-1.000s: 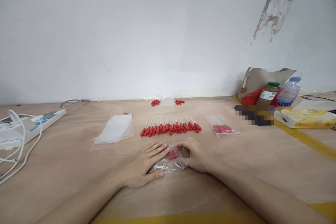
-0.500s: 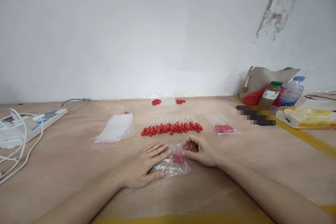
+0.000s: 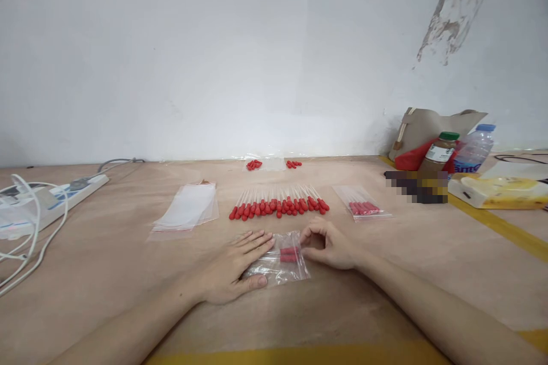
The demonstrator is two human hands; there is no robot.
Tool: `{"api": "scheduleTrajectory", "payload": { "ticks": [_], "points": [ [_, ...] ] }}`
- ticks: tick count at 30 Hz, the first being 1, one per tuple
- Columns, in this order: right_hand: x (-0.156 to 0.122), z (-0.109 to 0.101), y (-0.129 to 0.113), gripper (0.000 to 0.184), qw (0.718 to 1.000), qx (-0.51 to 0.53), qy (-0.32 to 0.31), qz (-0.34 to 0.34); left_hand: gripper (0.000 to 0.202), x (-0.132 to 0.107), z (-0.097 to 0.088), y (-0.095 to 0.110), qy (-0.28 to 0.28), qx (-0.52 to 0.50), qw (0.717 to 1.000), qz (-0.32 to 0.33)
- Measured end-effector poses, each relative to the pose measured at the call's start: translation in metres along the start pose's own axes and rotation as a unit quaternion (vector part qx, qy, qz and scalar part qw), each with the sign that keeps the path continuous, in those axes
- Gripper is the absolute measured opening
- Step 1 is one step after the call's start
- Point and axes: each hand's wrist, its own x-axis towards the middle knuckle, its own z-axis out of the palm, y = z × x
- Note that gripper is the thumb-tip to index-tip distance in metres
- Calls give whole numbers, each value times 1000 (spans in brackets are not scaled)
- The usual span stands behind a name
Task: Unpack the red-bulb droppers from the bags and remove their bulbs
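My left hand lies flat with its fingers spread, pressing the left part of a clear zip bag to the table. Inside that bag are red-tipped sticks, their heads towards the right end. My right hand is curled at the bag's right edge, thumb and forefinger brought together on the zip strip; the exact contact is partly hidden. Just beyond both hands, a row of red-tipped white sticks lies side by side, heads facing me.
Flat clear bags are stacked at left, and a filled bag lies at right. Red pieces sit by the wall. A power strip with cables is far left; bottles and a tissue pack stand right.
My right hand has shifted slightly right, off the red tips to the bag's edge. The bag lies flatter, and my left hand stays on it.
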Motion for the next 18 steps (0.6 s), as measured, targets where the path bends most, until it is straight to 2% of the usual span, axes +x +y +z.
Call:
{"api": "scheduleTrajectory", "payload": {
  "ticks": [3, 8, 10, 14, 18],
  "points": [
    [-3, 2, -5, 21, 998, -28, -27, -46, 62, 0, 1, 0, -2, 5, 1000, -3],
    [3, 13, -10, 26, 998, -20, -35, -54, 61, 0, 1, 0, -1, 5, 1000, -10],
    [4, 16, -10, 24, 998, -12, -55, -33, 62, 0, 1, -1, -2, 6, 1000, -13],
    [2, 11, -8, 20, 994, 44, -85, 53, 61, -1, 1, -1, -2, 10, 1000, -6],
    [1, -4, -5, 19, 991, 47, -104, 73, 61, -1, 2, -1, -2, 12, 1000, -7]
  ]
}}
